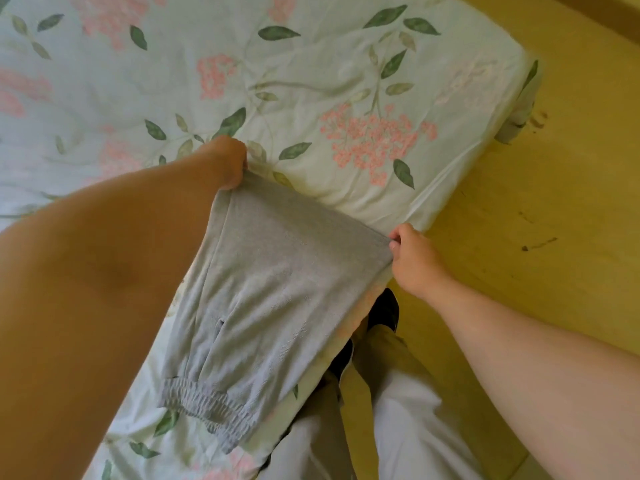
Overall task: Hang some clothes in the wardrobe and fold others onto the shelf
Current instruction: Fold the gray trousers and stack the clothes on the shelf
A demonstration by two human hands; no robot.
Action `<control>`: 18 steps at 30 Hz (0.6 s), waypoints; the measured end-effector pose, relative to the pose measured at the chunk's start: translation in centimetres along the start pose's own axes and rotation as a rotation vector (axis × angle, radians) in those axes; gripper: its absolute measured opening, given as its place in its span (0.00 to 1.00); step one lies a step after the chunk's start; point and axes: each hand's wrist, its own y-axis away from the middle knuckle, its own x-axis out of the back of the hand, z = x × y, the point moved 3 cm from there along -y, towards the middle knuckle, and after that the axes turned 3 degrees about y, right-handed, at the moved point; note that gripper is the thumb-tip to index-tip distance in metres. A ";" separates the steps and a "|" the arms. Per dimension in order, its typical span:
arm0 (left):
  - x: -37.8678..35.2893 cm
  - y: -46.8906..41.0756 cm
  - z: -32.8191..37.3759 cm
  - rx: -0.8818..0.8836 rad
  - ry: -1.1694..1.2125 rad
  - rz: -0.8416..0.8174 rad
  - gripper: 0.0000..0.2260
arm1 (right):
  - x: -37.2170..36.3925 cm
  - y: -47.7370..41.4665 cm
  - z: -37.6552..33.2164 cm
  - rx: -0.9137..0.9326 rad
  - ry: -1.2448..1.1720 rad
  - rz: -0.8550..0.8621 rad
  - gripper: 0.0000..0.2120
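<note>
Where the floral-sheeted bed (346,81) meets the yellow floor (554,202), a grey garment (270,271) is held stretched over the mattress edge, its gathered elastic band (207,407) lowest. It looks soft, light and limp, likely to sag wherever unsupported, so the corners are the best hold. The left hand (230,164) clutches one upper corner and the right hand (412,252) pinches the other, each grip closed on cloth.

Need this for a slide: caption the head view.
Left hand and right hand hold grey sweatpants by two corners over the floral bedsheet.
</note>
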 end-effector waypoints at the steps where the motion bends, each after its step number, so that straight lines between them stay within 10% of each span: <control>1: -0.2 -0.1 -0.2 0.027 -0.023 0.007 0.13 | 0.1 -0.2 0.0 0.006 0.006 0.003 0.03; 13: -3.4 0.7 2.1 0.244 0.279 0.224 0.18 | 0.6 -2.5 -0.2 -0.056 -0.025 -0.085 0.13; 18: -4.1 2.1 3.6 -0.069 0.114 0.259 0.23 | 0.8 -2.7 -1.6 -0.062 0.036 -0.096 0.13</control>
